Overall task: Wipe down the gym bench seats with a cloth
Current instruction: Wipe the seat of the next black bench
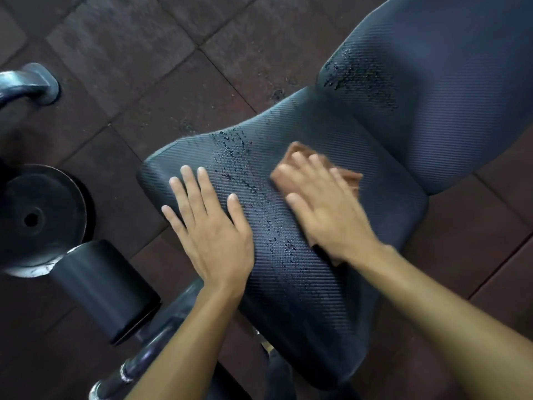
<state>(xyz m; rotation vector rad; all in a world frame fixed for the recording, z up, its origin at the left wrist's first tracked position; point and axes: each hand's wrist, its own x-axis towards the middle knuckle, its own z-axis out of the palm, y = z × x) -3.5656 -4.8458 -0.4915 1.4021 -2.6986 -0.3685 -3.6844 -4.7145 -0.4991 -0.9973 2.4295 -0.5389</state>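
Seat (288, 284) is mid-wipe: right hand (326, 209) presses cloth (350, 176) flat, left hand (210, 223) braces open; droplets (236, 157) probably come next.

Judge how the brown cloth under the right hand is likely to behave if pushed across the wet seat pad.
The cloth looks thin and floppy: it bunches at its edges around the right hand, so it will probably fold unless pressed flat. Droplets on the ribbed seat pad suggest it will soak and drag a little. It seems light.
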